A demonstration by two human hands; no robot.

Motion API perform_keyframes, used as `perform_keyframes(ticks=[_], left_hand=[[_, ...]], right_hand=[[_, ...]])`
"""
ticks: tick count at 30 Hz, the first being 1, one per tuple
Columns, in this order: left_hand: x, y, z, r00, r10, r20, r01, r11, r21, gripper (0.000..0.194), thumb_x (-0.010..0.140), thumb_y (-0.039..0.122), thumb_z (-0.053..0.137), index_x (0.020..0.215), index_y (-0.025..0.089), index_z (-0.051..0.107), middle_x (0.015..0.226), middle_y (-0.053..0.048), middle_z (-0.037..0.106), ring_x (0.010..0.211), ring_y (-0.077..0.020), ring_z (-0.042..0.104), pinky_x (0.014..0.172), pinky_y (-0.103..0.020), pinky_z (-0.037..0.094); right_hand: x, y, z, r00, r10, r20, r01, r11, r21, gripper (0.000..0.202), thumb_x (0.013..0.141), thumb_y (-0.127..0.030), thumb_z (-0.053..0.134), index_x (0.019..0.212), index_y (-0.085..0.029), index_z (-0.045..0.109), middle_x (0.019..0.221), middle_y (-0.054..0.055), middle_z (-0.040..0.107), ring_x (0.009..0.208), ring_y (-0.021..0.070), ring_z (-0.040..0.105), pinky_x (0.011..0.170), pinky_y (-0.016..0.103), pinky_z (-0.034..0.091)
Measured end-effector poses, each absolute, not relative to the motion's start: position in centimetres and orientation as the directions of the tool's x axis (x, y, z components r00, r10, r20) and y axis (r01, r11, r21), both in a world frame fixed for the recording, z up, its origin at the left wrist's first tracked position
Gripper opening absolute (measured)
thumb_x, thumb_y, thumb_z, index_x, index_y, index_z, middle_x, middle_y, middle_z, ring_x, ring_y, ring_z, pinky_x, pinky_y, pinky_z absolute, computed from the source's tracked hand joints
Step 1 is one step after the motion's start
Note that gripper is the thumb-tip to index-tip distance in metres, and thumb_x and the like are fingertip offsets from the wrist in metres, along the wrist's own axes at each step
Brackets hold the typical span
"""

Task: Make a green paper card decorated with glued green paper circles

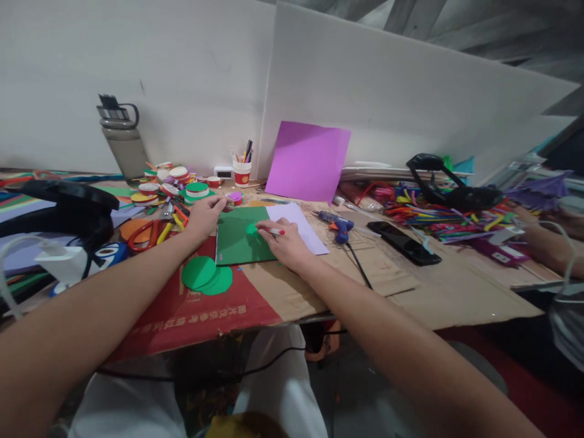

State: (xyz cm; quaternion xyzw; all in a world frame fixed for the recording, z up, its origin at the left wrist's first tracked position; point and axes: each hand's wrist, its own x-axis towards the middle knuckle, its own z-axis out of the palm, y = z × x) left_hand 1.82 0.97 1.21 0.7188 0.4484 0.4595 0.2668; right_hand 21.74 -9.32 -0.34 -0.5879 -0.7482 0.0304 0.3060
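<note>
Covering the table across mid-frame, cardboard (456, 292) probably shields the surface. Upper centre: purple sheet (308, 161) leans on the white panel (410, 103), presumably freeing work space. Centre: green sheet (237, 240) lies flat, adjoining a lilac sheet (310, 234). Left hand (205, 214) is at its upper-left corner, fingers curled; cannot tell whether they pinch anything. Right hand (287, 245) rests over the sheet's right part, fingers closed on a pen (276, 232). Overlapping green discs (198, 272) lie just below. Small bright-green disc (251, 230) sits at the right fingertips, perhaps kept from sliding.
</note>
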Motion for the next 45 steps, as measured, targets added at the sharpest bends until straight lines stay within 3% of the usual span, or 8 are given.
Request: perform_keyframes(ticks=[17,20,24,30,36,40,45], left_hand=[[1.9,0.7,1.2,0.237,0.875,0.421,0.42,-0.483,0.768,0.037,0.085,0.046,0.048,0.092,0.017,0.07,0.089,-0.007,0.075,0.081,-0.0206,0.066,0.061,-0.026,0.048],[1.9,0.3,1.5,0.246,0.863,0.44,0.429,-0.505,0.749,0.037,0.085,0.045,0.047,0.091,0.017,0.07,0.087,-0.006,0.074,0.081,-0.0201,0.065,0.067,-0.027,0.05],[2.1,-0.3,1.9,0.374,0.775,0.509,0.481,-0.632,0.608,0.037,0.086,0.042,0.044,0.084,0.016,0.07,0.091,-0.006,0.074,0.089,-0.0206,0.064,0.083,-0.031,0.049],[2.4,-0.8,1.9,0.608,0.581,0.542,0.444,-0.814,0.374,0.033,0.087,0.03,0.043,0.098,0.019,0.072,0.102,-0.004,0.073,0.098,-0.0199,0.064,0.09,-0.033,0.047],[2.6,-0.8,1.4,0.857,0.399,0.325,0.395,-0.915,0.083,0.039,0.081,0.009,0.043,0.102,0.024,0.073,0.113,-0.001,0.071,0.108,-0.0185,0.061,0.1,-0.036,0.042],[2.7,-0.9,1.4,0.871,0.407,0.274,0.416,-0.909,0.029,0.045,0.076,0.002,0.043,0.102,0.023,0.073,0.117,-0.002,0.07,0.111,-0.0197,0.061,0.1,-0.038,0.043],[2.7,-0.4,1.1,0.873,0.386,0.299,0.38,-0.922,0.081,0.049,0.07,-0.002,0.042,0.101,0.02,0.072,0.114,-0.003,0.07,0.109,-0.018,0.062,0.101,-0.035,0.045]], right_hand=[[21.3,-9.7,0.3,-0.038,0.911,0.411,0.847,0.247,-0.47,0.028,0.097,-0.035,0.045,0.109,-0.028,0.069,0.097,0.006,0.07,0.102,0.0246,0.057,0.09,0.04,0.03],[21.6,-9.7,0.5,-0.005,0.905,0.426,0.835,0.238,-0.497,0.027,0.096,-0.034,0.045,0.11,-0.028,0.068,0.103,0.006,0.07,0.104,0.025,0.057,0.094,0.041,0.032],[22.3,-9.6,0.6,0.019,0.886,0.463,0.77,0.282,-0.572,0.027,0.096,-0.033,0.042,0.111,-0.026,0.064,0.104,0.003,0.071,0.107,0.0226,0.059,0.096,0.038,0.038],[22.9,-9.0,0.2,0.047,0.876,0.479,0.648,0.338,-0.682,0.025,0.095,-0.032,0.043,0.107,-0.023,0.062,0.093,0.003,0.074,0.094,0.0174,0.066,0.089,0.032,0.046],[23.1,-8.7,0.1,0.082,0.871,0.484,0.632,0.33,-0.701,0.024,0.094,-0.031,0.044,0.104,-0.021,0.063,0.093,0.003,0.074,0.093,0.0153,0.067,0.09,0.029,0.046],[23.1,-8.9,0.3,0.09,0.873,0.48,0.626,0.326,-0.709,0.024,0.094,-0.031,0.043,0.102,-0.021,0.063,0.093,0.004,0.074,0.093,0.0156,0.067,0.09,0.029,0.046],[23.2,-8.9,0.4,0.115,0.867,0.485,0.608,0.324,-0.725,0.026,0.093,-0.032,0.044,0.104,-0.019,0.064,0.09,0.005,0.074,0.09,0.0161,0.068,0.088,0.03,0.046]])
